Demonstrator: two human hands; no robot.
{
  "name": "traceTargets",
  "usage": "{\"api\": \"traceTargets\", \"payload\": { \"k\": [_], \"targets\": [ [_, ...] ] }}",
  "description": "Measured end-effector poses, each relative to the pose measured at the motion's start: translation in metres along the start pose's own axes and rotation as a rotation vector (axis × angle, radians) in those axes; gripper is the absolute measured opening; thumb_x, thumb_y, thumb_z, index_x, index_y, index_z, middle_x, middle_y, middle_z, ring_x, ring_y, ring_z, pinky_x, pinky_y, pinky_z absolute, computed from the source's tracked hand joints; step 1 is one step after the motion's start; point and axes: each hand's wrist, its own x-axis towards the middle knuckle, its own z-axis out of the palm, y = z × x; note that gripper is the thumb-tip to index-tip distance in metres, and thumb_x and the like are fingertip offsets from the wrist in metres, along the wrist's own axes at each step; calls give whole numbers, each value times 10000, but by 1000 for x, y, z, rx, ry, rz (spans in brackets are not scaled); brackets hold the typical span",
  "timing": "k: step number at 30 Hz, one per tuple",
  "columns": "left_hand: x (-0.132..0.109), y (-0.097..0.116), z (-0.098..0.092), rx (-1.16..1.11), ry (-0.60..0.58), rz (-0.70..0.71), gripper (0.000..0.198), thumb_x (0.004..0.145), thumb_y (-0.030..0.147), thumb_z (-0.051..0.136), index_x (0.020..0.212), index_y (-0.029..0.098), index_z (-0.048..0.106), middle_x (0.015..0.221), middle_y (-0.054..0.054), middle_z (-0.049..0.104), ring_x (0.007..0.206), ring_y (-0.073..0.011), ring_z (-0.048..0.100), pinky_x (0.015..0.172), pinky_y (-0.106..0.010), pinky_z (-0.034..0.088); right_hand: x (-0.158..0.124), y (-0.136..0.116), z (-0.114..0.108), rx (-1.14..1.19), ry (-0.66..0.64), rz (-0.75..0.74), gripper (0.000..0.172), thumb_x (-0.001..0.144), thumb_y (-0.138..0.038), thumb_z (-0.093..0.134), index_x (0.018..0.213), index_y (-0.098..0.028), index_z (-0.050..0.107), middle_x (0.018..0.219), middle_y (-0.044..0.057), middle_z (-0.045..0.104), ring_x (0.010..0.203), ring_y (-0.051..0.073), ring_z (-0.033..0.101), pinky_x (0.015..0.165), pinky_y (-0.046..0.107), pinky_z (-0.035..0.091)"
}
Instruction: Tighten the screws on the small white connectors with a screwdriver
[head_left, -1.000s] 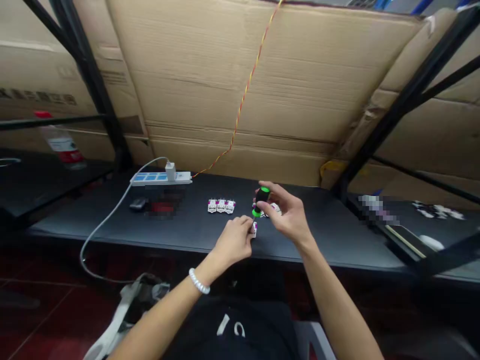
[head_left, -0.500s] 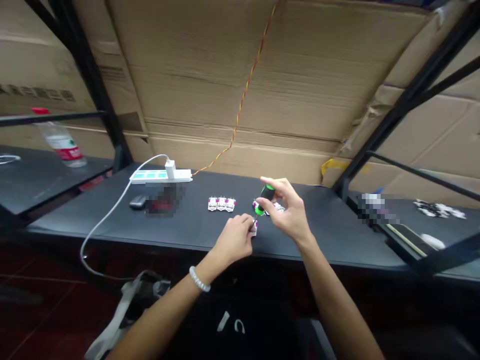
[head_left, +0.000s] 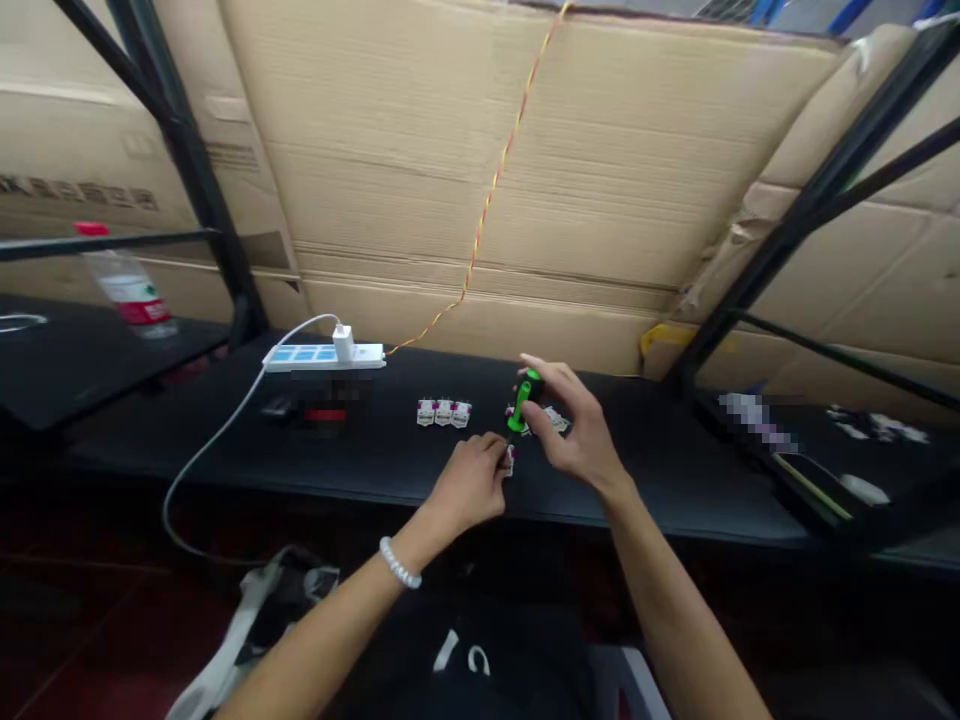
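We seem to be at the screw-turning step. Our right hand [head_left: 574,432] holds the green-and-black screwdriver [head_left: 523,406] by its handle, thumb against fingers in a narrow grip, the handle leaning slightly. Our left hand [head_left: 471,482] has its fingertips drawn close together on a small white part [head_left: 511,461], which sits near the front edge of the black table [head_left: 375,455], just below the screwdriver. The tip is too small and covered to see, so we cannot tell how it meets the part, or which way we turn. Three finished-looking pieces [head_left: 444,412] stand in a row farther back; other pieces [head_left: 556,419] lie partly behind our right hand. The next move, we judge, calls for a steady left pinch and straight, light downward pressure while turning.
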Motion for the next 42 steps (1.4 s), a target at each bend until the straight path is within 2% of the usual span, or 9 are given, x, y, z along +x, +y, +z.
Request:
{"api": "traceTargets", "payload": {
  "k": [3, 8, 13, 15, 19, 25, 30, 36, 42],
  "targets": [
    [0, -1, 1, 2, 4, 4, 155, 890, 82, 550, 976, 197, 610, 1125, -89, 692, 1050, -273, 639, 897, -404, 497, -3, 0, 1, 110, -45, 13, 446, 1051, -292, 571, 1497, -304, 579, 1322, 102, 691, 1111, 259, 707, 933, 427, 609],
    [0, -3, 3, -1, 19, 20, 138, 886, 83, 557, 946, 197, 608, 1119, -81, 691, 1026, -272, 636, 876, -411, 503, -2, -4, 4, -177, 127, -46, 409, 894, -360, 824, 1284, -280, 729, 1056, 69, 679, 783, 206, 634, 775, 392, 607],
    [-1, -6, 6, -3, 30, 39, 149, 900, 100, 553, 1003, 191, 611, 1153, -98, 680, 1046, -277, 631, 908, -420, 512, -4, 0, 4, 26, 9, 21, 485, 1033, -317, 598, 1516, -286, 561, 1352, 117, 665, 1086, 260, 703, 956, 442, 610],
    [-1, -6, 5, -11, 28, 43, 165, 893, 95, 554, 1014, 191, 613, 1156, -102, 676, 1051, -276, 632, 917, -416, 516, -4, 2, 3, 79, -2, 57, 442, 1047, -313, 571, 1488, -286, 587, 1301, 102, 697, 1046, 246, 715, 928, 428, 618],
    [-1, -5, 4, -25, 26, 55, 185, 862, 78, 560, 999, 190, 613, 1161, -105, 676, 1043, -276, 634, 928, -419, 525, -2, 1, 2, -134, 120, 27, 379, 929, -367, 766, 1295, -275, 725, 1059, 68, 698, 830, 216, 653, 810, 400, 607],
    [-2, -5, 4, -26, 36, 50, 195, 853, 81, 569, 1007, 191, 616, 1143, -105, 669, 1052, -280, 630, 949, -423, 527, -2, -1, 1, 93, -6, 53, 449, 1048, -331, 560, 1495, -290, 586, 1340, 106, 687, 1102, 255, 715, 962, 439, 605],
    [-1, -4, 3, -25, 30, 48, 168, 843, 74, 573, 958, 194, 603, 1118, -99, 675, 1032, -275, 627, 931, -410, 526, 1, -3, 2, -144, 120, 0, 355, 923, -365, 770, 1260, -260, 741, 1046, 68, 693, 803, 204, 640, 803, 394, 603],
    [-1, -4, 4, -23, 22, 36, 195, 850, 81, 568, 1002, 198, 604, 1146, -103, 671, 1064, -278, 629, 957, -411, 520, -2, 1, 6, 56, -3, 56, 438, 1043, -334, 569, 1476, -272, 585, 1240, 102, 697, 1011, 247, 707, 916, 426, 610],
    [-2, -3, 1, -23, 13, 29, 182, 841, 73, 571, 966, 203, 600, 1140, -99, 673, 1051, -278, 626, 948, -419, 522, 0, 1, 5, -193, 114, 1, 409, 931, -370, 762, 1320, -267, 692, 1002, 53, 629, 788, 206, 601, 780, 393, 591]
  ]
}}
